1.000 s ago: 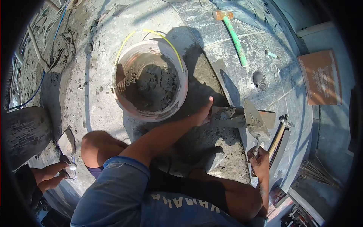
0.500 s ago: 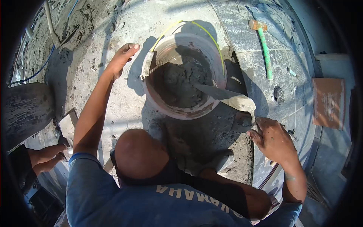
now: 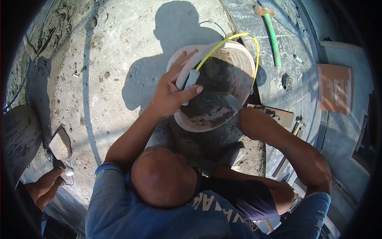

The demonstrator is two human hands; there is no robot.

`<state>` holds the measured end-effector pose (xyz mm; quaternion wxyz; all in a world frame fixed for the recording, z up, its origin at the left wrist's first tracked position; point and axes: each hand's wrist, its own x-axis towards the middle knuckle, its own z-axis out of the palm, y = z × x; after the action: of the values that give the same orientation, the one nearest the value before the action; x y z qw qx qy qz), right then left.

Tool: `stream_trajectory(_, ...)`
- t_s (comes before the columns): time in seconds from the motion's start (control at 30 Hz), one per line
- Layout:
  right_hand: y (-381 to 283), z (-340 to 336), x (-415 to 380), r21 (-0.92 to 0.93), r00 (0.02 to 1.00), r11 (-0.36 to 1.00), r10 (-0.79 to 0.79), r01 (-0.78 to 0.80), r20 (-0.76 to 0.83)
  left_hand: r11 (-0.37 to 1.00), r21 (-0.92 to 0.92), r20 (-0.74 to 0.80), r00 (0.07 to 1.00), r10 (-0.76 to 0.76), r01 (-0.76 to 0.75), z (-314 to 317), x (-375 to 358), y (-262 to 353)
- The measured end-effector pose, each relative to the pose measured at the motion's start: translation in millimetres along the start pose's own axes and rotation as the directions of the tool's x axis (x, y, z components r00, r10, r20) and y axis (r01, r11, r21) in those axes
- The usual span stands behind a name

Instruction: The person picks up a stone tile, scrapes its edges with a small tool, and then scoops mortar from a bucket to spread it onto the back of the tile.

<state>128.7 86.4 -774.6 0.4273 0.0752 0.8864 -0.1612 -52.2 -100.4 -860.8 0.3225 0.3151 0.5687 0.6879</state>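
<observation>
While the left hand (image 3: 171, 93) clamps the near rim of the tilted bucket (image 3: 215, 85), the right hand (image 3: 248, 121), closed on a trowel (image 3: 221, 101), holds its blade inside; a green-handled hammer (image 3: 271, 36) lies beyond the bucket.

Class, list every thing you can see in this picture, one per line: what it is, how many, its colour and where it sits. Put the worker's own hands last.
bucket: 1, pinkish with a yellow handle, centre, tipped toward the worker, grey mortar inside
trowel: 1, grey blade, inside the bucket's lower rim
mallet: 1, green handle, orange head, top right on the tiles
tile piece: 1, reddish brown, right edge
second trowel: 1, grey, lower left, held by another person
other person's hand: 1, lower left
floor: 1, pale grey concrete, left and centre
left hand: 1, gripping the bucket's rim
right hand: 1, at the trowel's handle end, in shadow
</observation>
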Motion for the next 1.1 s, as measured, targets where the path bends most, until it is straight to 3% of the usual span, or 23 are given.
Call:
stream_trajectory(0.1, -15.5, 12.4, -4.7, 0.017, 0.994, 0.999, -0.037, 0.036, 0.102, 0.997, 0.058, 0.022, 0.998, 0.056, -0.058, 0.6, -1.5, -2.7)
stream_trajectory(0.27, -35.1, 36.3, -7.1, 0.250, 0.998, 0.967, 0.034, -0.045, 0.045, 0.999, 0.021, -0.011, 0.999, 0.048, -0.048, 10.0, 1.1, -3.8)
stream_trajectory(0.33, -47.3, 34.2, -11.9, 0.294, 0.997, 0.955, -0.006, 0.030, -0.082, 1.000, -0.012, -0.032, 0.999, 0.029, -0.029, 13.2, 1.0, -3.9)
stream_trajectory(0.47, -55.9, 41.4, -1.1, 0.400, 0.986, 0.913, -0.013, 0.079, -0.167, 0.995, -0.085, -0.079, 0.995, -0.062, 0.055, 15.3, -4.3, -1.6)
stream_trajectory(0.53, -64.7, 15.2, 2.0, 0.734, 0.982, 0.663, 0.005, -0.145, 0.190, 0.993, -0.066, -0.082, 0.992, -0.100, 0.094, 12.7, -8.1, -0.8)
stream_trajectory(0.57, -65.5, 14.9, 2.7, 0.740, 0.984, 0.658, 0.004, -0.135, 0.176, 0.990, -0.069, -0.128, 0.983, -0.134, 0.126, 11.4, -10.7, 1.2)
stream_trajectory(0.63, -65.2, 15.4, 5.9, 0.912, 0.988, 0.404, -0.098, -0.071, 0.120, 0.988, -0.057, -0.164, 0.974, -0.154, 0.147, 1.3, -13.5, 0.1)
stream_trajectory(0.67, -61.8, 22.8, 9.4, 0.915, 0.990, 0.401, -0.102, -0.053, 0.101, 0.969, -0.074, -0.186, 0.951, -0.245, 0.235, -8.4, -15.8, -5.2)
stream_trajectory(0.7, -56.8, 36.1, 12.5, 0.985, 0.990, 0.156, -0.113, -0.068, 0.086, 0.941, -0.094, -0.208, 0.918, -0.337, 0.324, -16.4, -18.5, -9.2)
stream_trajectory(0.73, -49.5, 44.0, 13.2, 0.992, 0.990, -0.096, -0.121, -0.077, 0.066, 0.947, -0.198, -0.214, 0.932, -0.292, 0.252, -21.3, -18.3, -13.5)
stream_trajectory(0.77, -40.7, 42.9, 10.6, 0.994, 0.992, -0.092, -0.123, -0.054, 0.042, 0.939, -0.300, -0.224, 0.944, -0.242, 0.170, -26.6, -14.7, -19.1)
stream_trajectory(0.83, -24.0, 46.0, 0.1, 0.995, 0.973, -0.103, -0.229, 0.014, -0.037, 0.890, -0.422, -0.225, 0.931, -0.288, 0.174, -45.2, -12.6, -24.4)
stream_trajectory(0.97, 33.2, 49.8, -52.2, 0.996, 0.983, -0.074, -0.172, 0.057, -0.069, 0.912, -0.297, -0.183, 0.921, -0.344, 0.282, -72.6, -13.1, -23.4)
stream_trajectory(1.03, 60.0, 52.2, -94.1, 0.996, 0.997, 0.085, -0.074, 0.025, -0.018, 0.921, -0.185, -0.150, 0.916, -0.372, 0.343, -77.0, -13.0, -14.4)
stream_trajectory(1.1, 89.3, 76.8, -135.0, 0.992, 0.992, -0.022, -0.014, 0.128, -0.128, 0.825, 0.326, -0.264, 0.883, -0.389, 0.461, -84.6, -13.8, 2.8)
